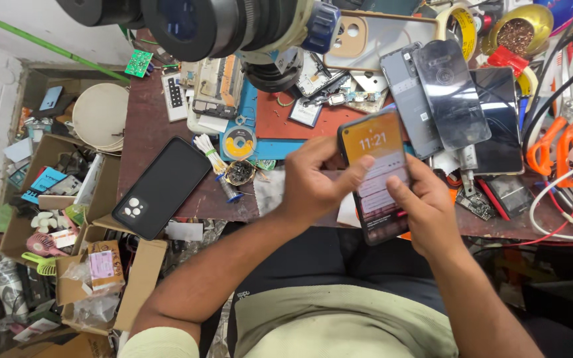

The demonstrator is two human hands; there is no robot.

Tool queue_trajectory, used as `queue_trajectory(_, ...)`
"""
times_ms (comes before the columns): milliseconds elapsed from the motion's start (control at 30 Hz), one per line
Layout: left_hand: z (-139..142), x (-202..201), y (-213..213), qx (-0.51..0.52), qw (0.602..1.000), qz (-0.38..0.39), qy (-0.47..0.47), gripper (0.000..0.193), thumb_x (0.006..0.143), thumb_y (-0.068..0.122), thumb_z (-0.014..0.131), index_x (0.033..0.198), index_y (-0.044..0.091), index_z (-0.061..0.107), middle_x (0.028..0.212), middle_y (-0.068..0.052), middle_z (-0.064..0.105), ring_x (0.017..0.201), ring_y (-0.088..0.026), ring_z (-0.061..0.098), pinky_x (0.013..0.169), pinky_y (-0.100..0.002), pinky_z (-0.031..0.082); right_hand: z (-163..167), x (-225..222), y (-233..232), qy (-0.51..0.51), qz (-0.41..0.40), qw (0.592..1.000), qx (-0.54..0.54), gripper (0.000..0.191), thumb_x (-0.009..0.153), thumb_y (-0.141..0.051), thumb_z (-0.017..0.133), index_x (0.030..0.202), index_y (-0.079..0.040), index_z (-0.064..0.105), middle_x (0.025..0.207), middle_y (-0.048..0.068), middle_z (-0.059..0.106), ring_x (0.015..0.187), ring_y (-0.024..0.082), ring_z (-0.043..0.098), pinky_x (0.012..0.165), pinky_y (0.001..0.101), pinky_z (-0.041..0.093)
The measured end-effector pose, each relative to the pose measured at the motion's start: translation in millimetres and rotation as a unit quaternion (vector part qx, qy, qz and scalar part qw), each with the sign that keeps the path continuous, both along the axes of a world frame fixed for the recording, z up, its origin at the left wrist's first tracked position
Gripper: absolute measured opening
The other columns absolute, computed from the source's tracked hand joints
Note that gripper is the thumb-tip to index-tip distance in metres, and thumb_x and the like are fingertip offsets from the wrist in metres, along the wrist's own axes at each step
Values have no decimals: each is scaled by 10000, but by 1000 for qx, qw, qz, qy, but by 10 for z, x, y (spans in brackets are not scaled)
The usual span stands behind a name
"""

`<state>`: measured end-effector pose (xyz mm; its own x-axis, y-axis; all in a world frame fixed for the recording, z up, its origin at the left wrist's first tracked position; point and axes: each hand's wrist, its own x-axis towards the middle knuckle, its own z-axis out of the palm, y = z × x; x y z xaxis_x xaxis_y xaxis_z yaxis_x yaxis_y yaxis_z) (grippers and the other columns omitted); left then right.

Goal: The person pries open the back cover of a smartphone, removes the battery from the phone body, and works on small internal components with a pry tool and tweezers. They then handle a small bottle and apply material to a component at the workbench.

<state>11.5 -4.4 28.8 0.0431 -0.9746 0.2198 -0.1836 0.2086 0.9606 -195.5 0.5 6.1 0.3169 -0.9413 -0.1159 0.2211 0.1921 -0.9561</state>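
Both hands, left hand (313, 182) and right hand (424, 211), clasp a lit phone (376, 174) between their fingers (356, 169) above the tabletop (147, 132) edge (screen glowing orange), a black case (162, 187) lying well left of the fingers, dark phones (449, 99) just beyond them.

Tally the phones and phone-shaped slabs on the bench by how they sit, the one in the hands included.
Lit phone held in left hand and right hand: 1
Black phone lying back-up, alone: 1
Dark phones and panels stacked at right: 3
Total: 5
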Motion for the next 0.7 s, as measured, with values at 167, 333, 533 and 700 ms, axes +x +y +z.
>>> queue_trajectory(167, -233, -58, -190, 118, 946, -30, 300, 256, 988, 117, 704, 1188, -40, 727, 1002, -78, 772, 840, -76, 705, 753, -238, 583, -111, -197, 66, 67, -21, 997, -39, 469, 1031, -127, 611, 1451, 53, 507, 1216, 83, 675, 1081, 114, 642, 949, 270, 522)
queue_trajectory(333, -403, -139, -162, 155, 947, -13, 280, 235, 963, 47, 734, 1160, -82, 730, 959, -106, 777, 805, -119, 719, 737, -269, 601, -185, -298, 143, 89, -29, 994, -55, 447, 1041, -115, 603, 1440, 65, 511, 1232, 87, 676, 1114, 116, 642, 979, 267, 513)
queue_trajectory(533, -398, -223, -98, 87, 970, -44, 222, 290, 949, -32, 682, 1236, -74, 681, 1083, -90, 716, 947, -116, 729, 852, -252, 610, -260, -405, 149, 88, -32, 993, -71, 439, 1048, -106, 596, 1441, 65, 500, 1249, 89, 666, 1141, 118, 633, 997, 265, 508)
queue_trajectory(700, -345, -241, -35, 89, 982, -34, 164, 289, 959, -42, 677, 1247, -53, 699, 1056, -54, 668, 898, -106, 714, 805, -240, 598, -245, -434, 196, 99, -30, 993, -62, 443, 1046, -108, 602, 1443, 59, 499, 1234, 90, 673, 1124, 113, 640, 979, 260, 517)
